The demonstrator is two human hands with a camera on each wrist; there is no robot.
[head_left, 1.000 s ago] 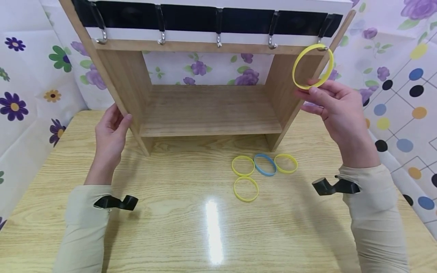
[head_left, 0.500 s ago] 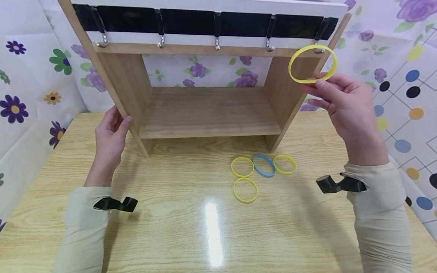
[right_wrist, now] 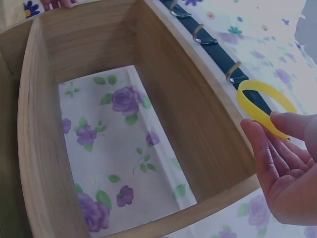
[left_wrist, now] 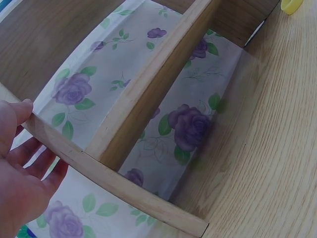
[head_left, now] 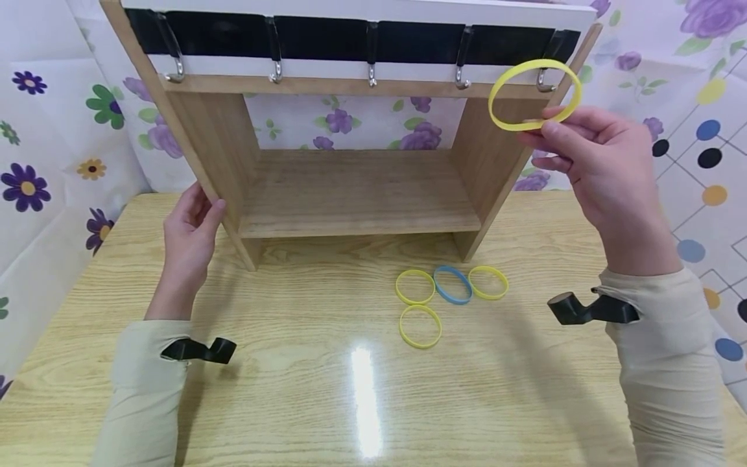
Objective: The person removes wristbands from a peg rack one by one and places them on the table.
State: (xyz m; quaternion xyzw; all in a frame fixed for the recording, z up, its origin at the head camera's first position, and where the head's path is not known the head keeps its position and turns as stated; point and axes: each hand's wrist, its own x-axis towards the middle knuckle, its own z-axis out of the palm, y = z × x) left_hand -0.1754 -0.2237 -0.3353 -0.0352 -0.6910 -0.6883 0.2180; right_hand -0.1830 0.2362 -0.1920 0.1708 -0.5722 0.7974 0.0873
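In the head view, my right hand (head_left: 607, 168) pinches a thin yellow wristband (head_left: 498, 120) between thumb and fingers at its lower right. The wristband is in front of the rightmost metal hook (head_left: 543, 83), which shows through its opening; whether they touch I cannot tell. The right wrist view has the same yellow wristband (right_wrist: 250, 106) at the fingertips, beside the hook strip. My left hand (head_left: 189, 233) grips the left side panel of a wooden shelf unit (head_left: 362, 188), thumb on its front edge and fingers behind, as the left wrist view (left_wrist: 25, 168) also has it.
On the wooden table (head_left: 280, 389), in front of the shelf's right end, lie a blue wristband (head_left: 454, 299) and several yellow wristbands (head_left: 421, 345). Metal hooks (head_left: 275, 71) line a black strip (head_left: 321, 37) across the shelf's top. Flowered sheets (head_left: 47, 259) hang around the table.
My right hand has moved up and to the right, raising and tilting the yellow wristband, so the rightmost hook now shows inside its ring. The left hand keeps its place on the side panel.
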